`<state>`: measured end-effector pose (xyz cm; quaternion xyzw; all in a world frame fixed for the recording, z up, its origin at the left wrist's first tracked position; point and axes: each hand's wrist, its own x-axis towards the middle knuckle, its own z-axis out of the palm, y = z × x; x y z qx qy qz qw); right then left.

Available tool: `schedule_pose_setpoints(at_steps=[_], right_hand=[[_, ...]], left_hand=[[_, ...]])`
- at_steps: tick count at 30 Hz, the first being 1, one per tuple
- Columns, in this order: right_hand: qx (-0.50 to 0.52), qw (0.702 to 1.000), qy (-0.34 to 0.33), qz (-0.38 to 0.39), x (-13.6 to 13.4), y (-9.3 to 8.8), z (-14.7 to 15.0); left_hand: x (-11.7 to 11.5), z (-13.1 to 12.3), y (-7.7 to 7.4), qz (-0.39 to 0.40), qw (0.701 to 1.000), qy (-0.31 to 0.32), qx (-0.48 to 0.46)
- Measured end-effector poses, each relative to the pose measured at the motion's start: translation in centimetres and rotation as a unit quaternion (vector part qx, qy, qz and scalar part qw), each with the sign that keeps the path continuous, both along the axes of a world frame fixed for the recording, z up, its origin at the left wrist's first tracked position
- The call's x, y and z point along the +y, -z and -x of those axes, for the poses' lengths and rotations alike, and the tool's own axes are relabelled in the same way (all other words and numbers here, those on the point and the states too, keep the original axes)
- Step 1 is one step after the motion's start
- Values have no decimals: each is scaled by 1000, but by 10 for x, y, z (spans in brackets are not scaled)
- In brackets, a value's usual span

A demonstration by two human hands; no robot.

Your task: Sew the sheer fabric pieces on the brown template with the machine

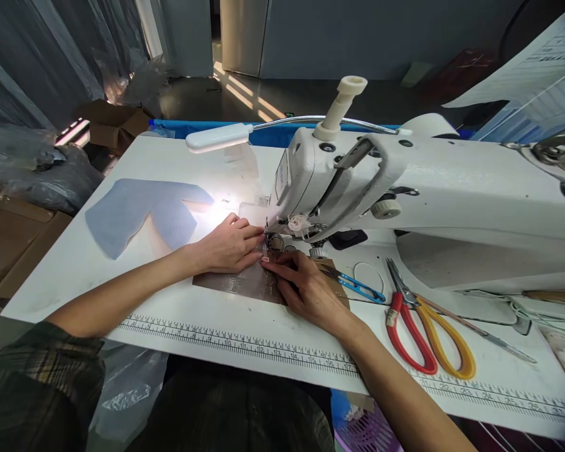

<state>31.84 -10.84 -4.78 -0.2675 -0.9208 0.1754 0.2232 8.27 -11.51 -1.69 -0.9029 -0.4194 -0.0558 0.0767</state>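
Note:
My left hand [230, 245] lies flat with its fingers stretched toward the needle area [267, 235] of a white sewing machine [306, 169]. It presses on a thin, pale, sheer piece of material [249, 282] over a shiny brown sheet [219, 282]. From the right, my right hand [311, 292] rests on the same layers, index finger extended and apart from the lower fingers. Its fingertip touches a tiny whitish-red piece [265, 259] just in front of the presser foot. Anything under the fingers is hidden.
Blue thread snips [362, 287] and red-and-yellow scissors [421, 333] lie right of my right hand, beside tweezers [503, 345]. A blue-grey cut fabric piece [145, 210] lies at left. A lamp [219, 137] hangs above. A printed ruler [235, 345] runs along the front edge.

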Motion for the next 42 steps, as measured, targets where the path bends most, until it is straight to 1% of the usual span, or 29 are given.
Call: schedule_pose_setpoints(at_steps=[4, 11, 14, 17, 18, 20, 22, 23, 24, 26, 28, 30, 33, 36, 39, 40, 42], right_hand=[[-2, 1000, 1, 10, -1, -2, 0], [3, 1000, 3, -22, -1, -2, 0], [-2, 1000, 7, -21, -2, -1, 1], [-3, 1000, 14, -13, -4, -1, 1], [-3, 1000, 16, -12, -5, 0, 1], [-6, 1000, 16, -10, -4, -1, 0], [-11, 1000, 12, -6, -2, -2, 0], [-16, 1000, 8, -3, -1, -4, 0], [-24, 1000, 1, 0, 2, -5, 1], [-52, 999, -10, 3, 6, -10, 3], [-89, 996, -14, -5, 11, -14, 6], [-121, 993, -11, -14, 13, -17, 9], [-149, 989, 3, -4, 14, -19, 12], [-160, 987, 12, 3, 14, -20, 12], [-172, 985, 10, -7, 14, -24, 12], [-177, 984, 8, -12, 14, -25, 12], [-193, 981, 1, -20, 15, -28, 14]], left_hand=[[-1, 6, 4, 19, 999, 6, -42], [1, 7, 7, 13, 999, 11, -40], [3, 8, 3, -1, 999, 22, -46], [-3, 13, -8, 3, 995, 47, -84], [-7, 15, -12, 24, 992, 63, -105], [-21, 20, -18, 102, 978, 104, -151], [-38, 25, -18, 181, 955, 139, -188], [-46, 27, -16, 200, 947, 147, -203], [-53, 29, -13, 199, 944, 150, -215], [-64, 32, -5, 159, 949, 148, -230], [-69, 34, 0, 122, 953, 144, -236], [-69, 36, -1, 120, 952, 141, -242], [-67, 35, -11, 145, 943, 132, -270], [-69, 26, -19, 138, 927, 129, -325], [-75, 15, -15, 140, 913, 147, -355], [-77, 12, -12, 134, 914, 157, -351], [-79, 10, -5, 90, 926, 172, -324]])
